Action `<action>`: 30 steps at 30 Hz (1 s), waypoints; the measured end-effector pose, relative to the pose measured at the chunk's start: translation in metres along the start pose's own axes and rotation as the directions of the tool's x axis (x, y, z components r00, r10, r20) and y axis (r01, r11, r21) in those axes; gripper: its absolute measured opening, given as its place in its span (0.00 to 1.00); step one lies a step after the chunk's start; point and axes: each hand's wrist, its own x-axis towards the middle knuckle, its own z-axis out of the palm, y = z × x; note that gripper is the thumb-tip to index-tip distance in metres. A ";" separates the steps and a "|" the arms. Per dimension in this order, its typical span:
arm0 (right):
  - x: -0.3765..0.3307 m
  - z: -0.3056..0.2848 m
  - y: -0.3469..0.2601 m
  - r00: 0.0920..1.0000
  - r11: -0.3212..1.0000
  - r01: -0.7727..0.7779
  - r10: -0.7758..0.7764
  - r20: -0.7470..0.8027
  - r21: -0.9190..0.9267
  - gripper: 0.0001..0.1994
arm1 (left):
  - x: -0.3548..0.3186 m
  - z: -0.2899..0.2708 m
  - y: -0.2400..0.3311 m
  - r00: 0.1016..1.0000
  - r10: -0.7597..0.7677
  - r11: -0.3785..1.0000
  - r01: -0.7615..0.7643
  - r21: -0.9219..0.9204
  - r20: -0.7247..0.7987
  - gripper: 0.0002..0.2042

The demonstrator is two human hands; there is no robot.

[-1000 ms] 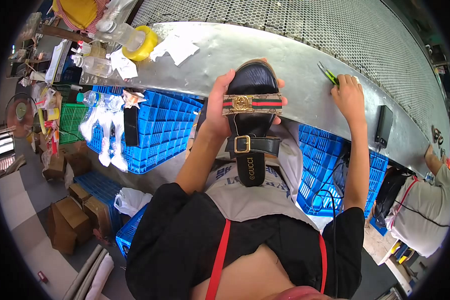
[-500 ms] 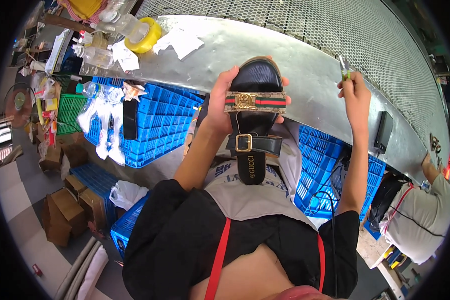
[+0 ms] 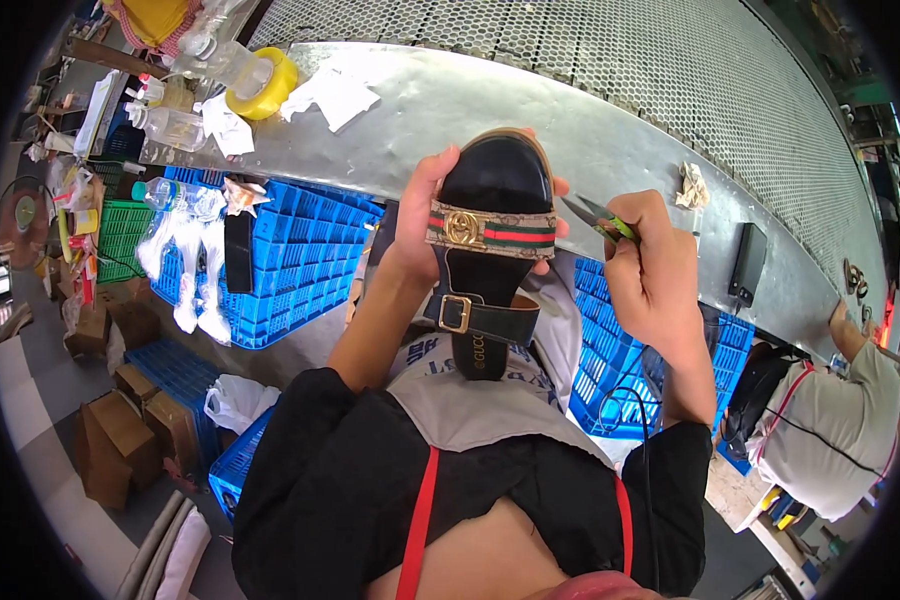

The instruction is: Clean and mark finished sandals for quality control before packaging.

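My left hand [image 3: 416, 222] is wrapped round the front part of a black sandal [image 3: 493, 185], thumb along its left edge and fingertips showing at its right. The sole faces up, toe away from me, heel above my lap. Across it runs a patterned strap [image 3: 510, 232] with a green-red-green stripe and a gold buckle ornament; lower down is a black ankle strap [image 3: 490, 317] with a square buckle. My right hand [image 3: 658, 270] is closed on small green-handled snips [image 3: 618, 228], their pointed metal blades directed at the sandal's right side, apparently just short of it.
Ahead is a metal bench edge [image 3: 420, 90] beside a mesh conveyor [image 3: 630, 70]. White scraps [image 3: 332, 97], a yellow tape roll [image 3: 270, 85], crumpled paper [image 3: 692, 186] and a black box [image 3: 750, 262] lie along it. Blue crates [image 3: 295, 260] stand below. Another person [image 3: 830, 430] is at right.
My right hand has come left and nearer with the snips, from over the bench to beside the sandal. The sandal has tilted slightly, and the view has shifted a little.
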 end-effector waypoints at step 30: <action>-0.006 -0.001 -0.006 0.975 0.987 -0.083 0.052 0.215 0.139 0.11 | 0.000 -0.001 -0.010 0.985 -0.170 0.985 0.170 -0.030 0.024 0.33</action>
